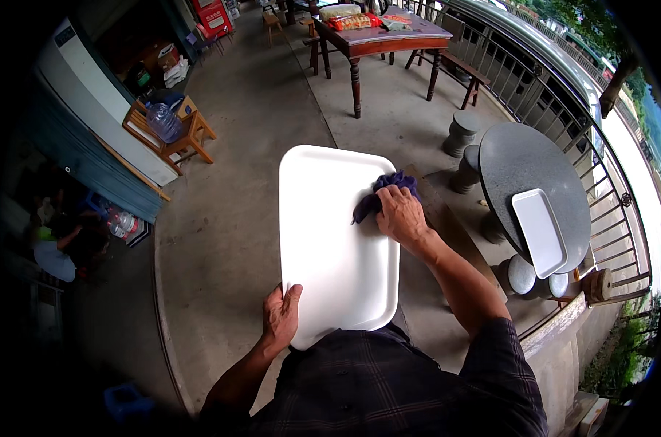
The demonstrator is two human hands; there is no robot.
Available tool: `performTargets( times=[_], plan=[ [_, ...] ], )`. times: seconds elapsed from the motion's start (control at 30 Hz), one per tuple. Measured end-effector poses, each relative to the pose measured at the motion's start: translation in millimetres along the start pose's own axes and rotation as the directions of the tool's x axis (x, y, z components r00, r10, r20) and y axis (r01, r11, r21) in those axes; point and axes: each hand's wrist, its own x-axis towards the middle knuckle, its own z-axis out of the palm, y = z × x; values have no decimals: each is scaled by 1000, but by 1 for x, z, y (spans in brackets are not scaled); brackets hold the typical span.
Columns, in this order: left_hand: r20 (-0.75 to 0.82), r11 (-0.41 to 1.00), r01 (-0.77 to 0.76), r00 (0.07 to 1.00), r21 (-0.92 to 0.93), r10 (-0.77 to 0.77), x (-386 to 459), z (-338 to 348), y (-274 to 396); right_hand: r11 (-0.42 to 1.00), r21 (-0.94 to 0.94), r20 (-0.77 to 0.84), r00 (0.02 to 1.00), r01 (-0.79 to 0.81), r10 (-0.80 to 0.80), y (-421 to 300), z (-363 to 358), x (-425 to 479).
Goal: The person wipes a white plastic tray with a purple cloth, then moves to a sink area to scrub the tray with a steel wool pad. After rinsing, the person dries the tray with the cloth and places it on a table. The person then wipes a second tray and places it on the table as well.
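A white rectangular tray (330, 246) with rounded corners and a raised rim is held up before my body, its lower end against my dark plaid shirt. My left hand (281, 318) grips its left edge near the lower corner, with the thumb on the face side. In my right hand (400, 214) is a bunched dark purple cloth (398, 183), which lies against the tray's right side near the upper corner. To the right, a second white tray (539, 232) rests on a round grey stone table (527, 147), partly over its edge.
Stone stools (461, 131) surround the round table, beside a metal railing (609, 218). A wooden table (390, 35) with food packages stands ahead. At left are a wooden chair (188, 136) holding a large plastic bottle (163, 121), and a person (54, 257) beyond the curtain.
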Motion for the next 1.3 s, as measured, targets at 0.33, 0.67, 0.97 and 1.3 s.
performTargets(
  times=[0.33,0.67,0.97,1.3],
  plan=[
    [-45,950,123,989,-289,-142,176,19,-11,699,662,-74,951,271,-299,-97,47,31],
    [132,964,35,991,-265,0,336,16,5,935,218,-156,936,-279,316,58,54,169],
    [257,803,448,892,-394,-371,464,10,-63,-375,754,444,-1,-540,896,101,75,-82],
    [411,535,772,635,-342,-654,468,163,-112,-500,866,495,-119,-16,861,316,71,-283]
  ],
)
